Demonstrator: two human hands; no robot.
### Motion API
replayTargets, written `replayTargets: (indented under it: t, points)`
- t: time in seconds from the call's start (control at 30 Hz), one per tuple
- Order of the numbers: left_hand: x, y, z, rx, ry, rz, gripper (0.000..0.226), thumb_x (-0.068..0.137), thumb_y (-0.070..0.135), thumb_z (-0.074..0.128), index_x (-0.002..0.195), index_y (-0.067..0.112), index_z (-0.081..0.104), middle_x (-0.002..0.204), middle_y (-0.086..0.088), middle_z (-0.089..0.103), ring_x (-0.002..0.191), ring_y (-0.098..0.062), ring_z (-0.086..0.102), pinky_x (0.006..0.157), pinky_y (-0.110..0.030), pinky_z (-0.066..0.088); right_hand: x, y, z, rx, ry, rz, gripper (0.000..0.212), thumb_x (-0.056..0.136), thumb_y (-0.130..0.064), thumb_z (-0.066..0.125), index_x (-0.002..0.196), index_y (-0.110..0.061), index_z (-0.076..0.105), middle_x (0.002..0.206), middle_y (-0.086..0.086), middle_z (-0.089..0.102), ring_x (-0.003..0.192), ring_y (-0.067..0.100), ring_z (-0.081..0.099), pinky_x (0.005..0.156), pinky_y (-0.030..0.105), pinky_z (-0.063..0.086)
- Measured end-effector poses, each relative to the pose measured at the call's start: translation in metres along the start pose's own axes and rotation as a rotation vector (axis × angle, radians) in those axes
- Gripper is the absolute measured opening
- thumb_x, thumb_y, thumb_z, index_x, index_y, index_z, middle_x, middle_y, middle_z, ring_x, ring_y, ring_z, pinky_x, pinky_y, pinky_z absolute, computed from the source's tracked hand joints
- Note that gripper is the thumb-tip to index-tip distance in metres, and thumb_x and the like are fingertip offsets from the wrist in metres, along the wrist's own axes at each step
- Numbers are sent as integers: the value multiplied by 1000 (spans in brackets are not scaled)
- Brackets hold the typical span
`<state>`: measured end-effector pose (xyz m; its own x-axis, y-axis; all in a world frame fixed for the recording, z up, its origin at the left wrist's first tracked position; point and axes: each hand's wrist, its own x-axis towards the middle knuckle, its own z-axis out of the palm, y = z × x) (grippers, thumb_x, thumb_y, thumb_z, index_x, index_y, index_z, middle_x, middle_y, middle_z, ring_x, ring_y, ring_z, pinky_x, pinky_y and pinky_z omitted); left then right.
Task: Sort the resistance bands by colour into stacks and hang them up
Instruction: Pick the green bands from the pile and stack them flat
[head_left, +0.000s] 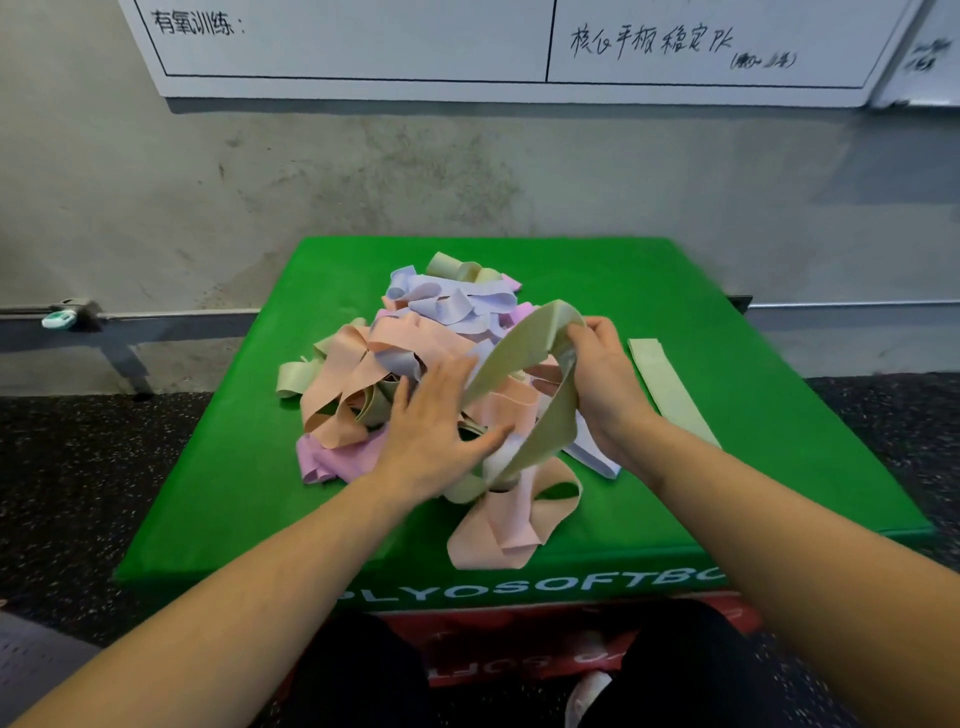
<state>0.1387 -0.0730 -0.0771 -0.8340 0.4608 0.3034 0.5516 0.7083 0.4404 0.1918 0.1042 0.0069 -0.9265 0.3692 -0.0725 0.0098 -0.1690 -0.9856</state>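
I judge sorting has barely begun: my right hand grips a pale green band lifted off the tangled pile mid-box, my left hand pressing flat, fingers spread, on the pile. Next, the band must come free and join the green stack just right of the pile.

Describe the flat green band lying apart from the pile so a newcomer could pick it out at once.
Start at the green foam box against the wall, with the tangled pile of bands in its middle. Look right of the pile, past the right hand. The flat green band lies there alone, folded flat and straight, while every other band is looped or crumpled.
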Motion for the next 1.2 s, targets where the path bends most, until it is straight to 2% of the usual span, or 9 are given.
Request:
replayTargets:
  t: [0.07,0.17,0.27,0.37,0.5,0.7,0.9,1.07,1.2]
  points:
    - [-6,3,6,-53,160,-3,81,85,67,50,152,29,25,158,2,26,150,-19,19,123,-51,8,8,0,-5,-24,77,2,12,106,-23,39,98,-18,46,101,1,63,85,25,68,81,43,58]
    - [-18,7,11,20,266,323,58,80,61,58,125,26,49,136,0,43,125,-22,42,103,-49,35,20,1,-16,-8,186,9,9,105,-24,39,99,-20,46,103,5,61,78,20,66,74,43,56]
    - [-31,7,10,98,9,601,50,80,71,60,102,26,61,115,4,53,101,-17,49,86,-39,44,24,0,-29,33,230,25,11,105,-24,39,111,-16,45,102,4,61,81,25,70,80,50,57]
    - [-37,1,12,311,-230,639,62,78,85,47,110,34,64,115,8,51,97,-13,46,83,-32,38,25,-5,-41,13,232,27,10,105,-24,37,110,-18,43,117,11,63,94,35,72,88,56,55]
    - [-30,-8,14,239,-319,541,40,86,71,53,89,33,67,107,10,52,90,-10,47,79,-33,43,24,-14,-52,40,235,-1,9,106,-22,37,111,-18,43,114,8,63,87,30,73,85,52,57]
    - [-20,-13,4,-9,-182,55,21,89,40,66,77,25,57,80,13,58,76,-6,51,62,-25,37,22,-26,-64,50,201,-68,7,105,-23,41,105,-19,47,128,18,60,104,36,69,98,56,51]
    - [-7,-34,-4,-13,-94,-374,28,89,44,63,77,21,54,73,3,64,74,-21,60,64,-33,44,18,-39,-69,232,147,-51,21,96,-17,46,116,-10,50,125,22,62,108,44,66,94,59,52]
    - [-6,-34,-7,22,-25,-338,20,84,34,69,99,26,58,109,5,45,103,-16,44,85,-36,40,10,-32,-70,151,66,42,30,91,-18,56,115,0,56,120,23,66,104,42,69,88,58,55]
    - [-10,-20,-13,-20,-97,-200,19,87,31,67,102,33,57,108,11,46,99,-11,51,79,-34,45,4,-21,-72,10,-42,61,15,100,-22,55,108,-10,58,113,20,67,100,38,65,78,45,54]
